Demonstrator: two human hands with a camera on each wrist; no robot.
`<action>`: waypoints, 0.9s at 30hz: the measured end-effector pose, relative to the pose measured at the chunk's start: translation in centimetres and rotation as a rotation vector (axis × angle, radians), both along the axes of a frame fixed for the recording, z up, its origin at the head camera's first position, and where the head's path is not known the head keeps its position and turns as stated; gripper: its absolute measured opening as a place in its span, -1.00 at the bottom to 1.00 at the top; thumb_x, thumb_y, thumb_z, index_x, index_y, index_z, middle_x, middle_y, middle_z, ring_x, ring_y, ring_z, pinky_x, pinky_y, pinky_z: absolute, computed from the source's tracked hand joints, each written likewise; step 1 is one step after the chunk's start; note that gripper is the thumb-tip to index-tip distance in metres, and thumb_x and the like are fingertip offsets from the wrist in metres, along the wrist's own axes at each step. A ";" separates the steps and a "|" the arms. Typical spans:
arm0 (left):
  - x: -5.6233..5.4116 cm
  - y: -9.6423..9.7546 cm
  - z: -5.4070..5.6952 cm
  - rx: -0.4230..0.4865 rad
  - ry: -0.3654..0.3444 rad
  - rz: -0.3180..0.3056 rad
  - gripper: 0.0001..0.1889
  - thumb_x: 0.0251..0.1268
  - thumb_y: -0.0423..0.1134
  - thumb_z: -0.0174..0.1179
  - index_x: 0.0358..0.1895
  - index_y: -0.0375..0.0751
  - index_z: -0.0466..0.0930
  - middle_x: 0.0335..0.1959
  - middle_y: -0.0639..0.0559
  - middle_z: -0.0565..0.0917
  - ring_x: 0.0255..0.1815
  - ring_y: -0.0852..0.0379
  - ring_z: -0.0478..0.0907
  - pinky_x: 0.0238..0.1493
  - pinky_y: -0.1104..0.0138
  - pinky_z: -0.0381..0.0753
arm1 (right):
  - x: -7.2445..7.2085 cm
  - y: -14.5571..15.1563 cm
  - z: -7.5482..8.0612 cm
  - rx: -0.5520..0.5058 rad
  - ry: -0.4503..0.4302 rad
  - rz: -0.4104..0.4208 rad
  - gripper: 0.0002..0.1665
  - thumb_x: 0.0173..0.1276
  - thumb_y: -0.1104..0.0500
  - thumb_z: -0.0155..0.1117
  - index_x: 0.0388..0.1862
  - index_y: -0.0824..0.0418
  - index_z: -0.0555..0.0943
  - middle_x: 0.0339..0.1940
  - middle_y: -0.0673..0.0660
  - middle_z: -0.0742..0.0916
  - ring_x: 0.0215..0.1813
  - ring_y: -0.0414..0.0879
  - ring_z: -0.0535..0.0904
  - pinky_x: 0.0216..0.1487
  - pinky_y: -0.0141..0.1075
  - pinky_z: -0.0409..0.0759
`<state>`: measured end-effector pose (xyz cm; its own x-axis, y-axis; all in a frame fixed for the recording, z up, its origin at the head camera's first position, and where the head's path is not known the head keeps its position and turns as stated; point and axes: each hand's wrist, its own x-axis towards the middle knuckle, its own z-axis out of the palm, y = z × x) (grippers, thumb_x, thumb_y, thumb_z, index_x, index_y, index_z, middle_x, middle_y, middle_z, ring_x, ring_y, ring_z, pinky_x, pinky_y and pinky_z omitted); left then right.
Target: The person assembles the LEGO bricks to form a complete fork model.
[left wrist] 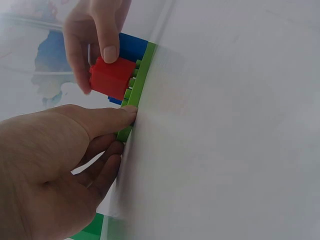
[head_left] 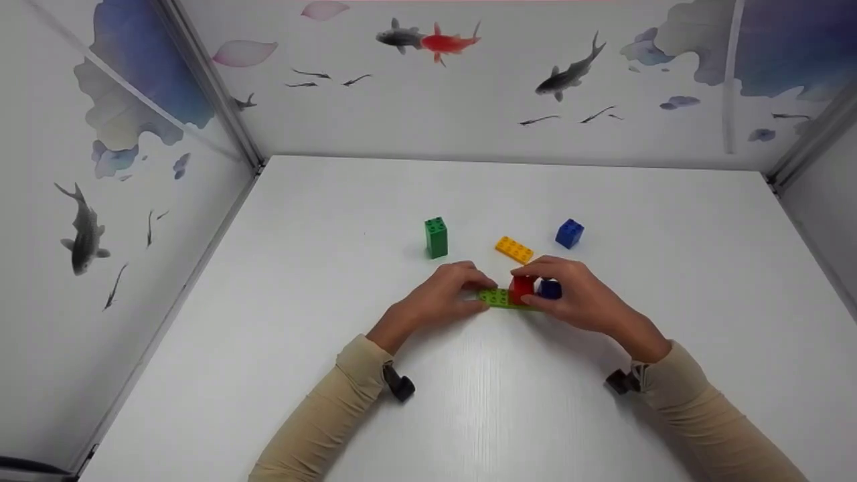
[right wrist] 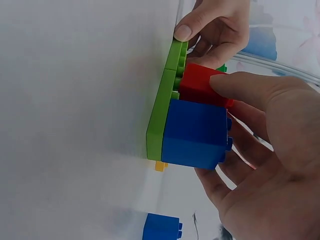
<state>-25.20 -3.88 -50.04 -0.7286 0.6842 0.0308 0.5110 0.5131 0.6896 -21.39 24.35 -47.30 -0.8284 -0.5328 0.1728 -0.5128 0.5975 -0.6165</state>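
A light green strip of flat toy building plate [head_left: 493,296] lies on the table, and a seam crosses it in the right wrist view. My left hand [head_left: 442,294] pinches its left end between thumb and fingers. With thumb and fingertips my right hand [head_left: 582,294] grips a red brick [left wrist: 111,77] right at the plate's studs, some of which show beneath it in the left wrist view. Beside the red brick, a blue brick [right wrist: 195,132] sits on the plate's right end, partly hidden by the right hand in the head view.
Beyond the hands are a tall green brick stack [head_left: 436,237], a yellow flat plate [head_left: 514,250] and another blue brick [head_left: 569,233]. White panels printed with fish [head_left: 569,77] border the white table [head_left: 321,221] at the back and sides.
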 end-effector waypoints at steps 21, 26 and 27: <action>-0.1 0.0 0.1 -0.004 -0.009 0.005 -0.64 0.49 -0.23 0.43 0.28 -0.07 0.77 0.05 0.11 0.76 0.06 0.21 0.60 0.21 0.41 0.67 | 0.5 -0.4 0.0 0.049 0.009 -0.046 -0.46 0.40 0.20 0.58 0.35 0.06 0.75 0.10 0.02 0.83 0.12 -0.05 0.73 0.20 -0.03 0.79; 0.0 -0.1 0.1 0.002 -0.008 0.003 -0.64 0.48 -0.23 0.43 0.27 -0.08 0.77 0.05 0.10 0.76 0.05 0.21 0.60 0.20 0.41 0.67 | 0.5 -0.4 0.0 0.056 0.002 -0.045 -0.47 0.44 0.18 0.56 0.37 0.07 0.74 0.11 0.05 0.84 0.10 -0.03 0.72 0.15 -0.03 0.80; 0.0 -0.2 0.0 0.005 -0.010 0.003 -0.64 0.48 -0.23 0.43 0.27 -0.08 0.77 0.05 0.09 0.76 0.05 0.21 0.60 0.20 0.40 0.67 | 0.5 -0.4 0.0 0.059 0.003 -0.046 -0.47 0.44 0.18 0.56 0.37 0.07 0.74 0.11 0.05 0.84 0.09 -0.02 0.72 0.13 -0.04 0.80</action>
